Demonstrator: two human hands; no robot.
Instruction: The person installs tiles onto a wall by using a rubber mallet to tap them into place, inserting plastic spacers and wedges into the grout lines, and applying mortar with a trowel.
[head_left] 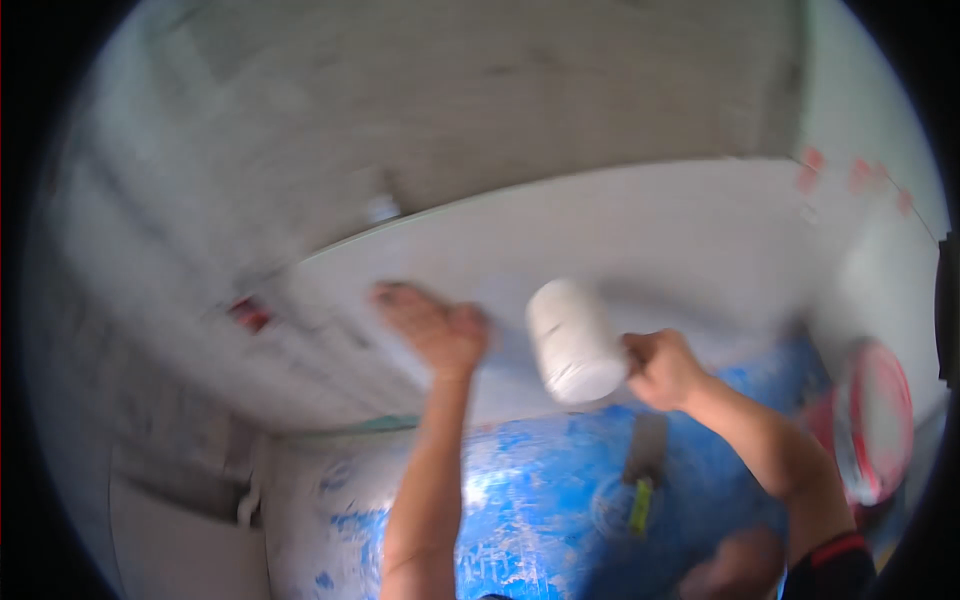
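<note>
From my remote place, I saw the right hand point(665, 372) with its fingers closed around the handle of a white mallet point(575, 342), which was in the middle, above the pale panel point(720, 225). To its left, the left hand point(435, 328) was open; because of blur, I could not tell if its fingers were spread. A red bucket point(852, 440) stood at right.

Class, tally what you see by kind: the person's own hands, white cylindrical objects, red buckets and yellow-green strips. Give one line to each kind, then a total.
Hands: 2 (left hand, right hand)
White cylindrical object: 1
Red bucket: 1
Yellow-green strip: 1
Total: 5
</note>
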